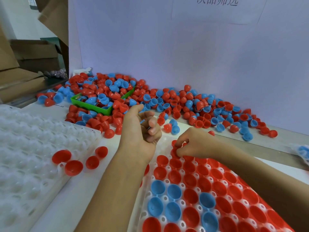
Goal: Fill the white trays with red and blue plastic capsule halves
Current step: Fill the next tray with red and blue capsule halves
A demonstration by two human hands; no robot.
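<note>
R hand pinches red half on tray; L hand curled.

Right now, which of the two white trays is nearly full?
The right tray under the right hand, its cups packed with red and blue halves. The left tray has only four red ones.

Two bare forearms, left hand, right hand, short fingernails, slender wrists

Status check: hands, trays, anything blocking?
Right hand seating red half, near tray mostly full. Left hand curled above. Nothing blocking.
</note>
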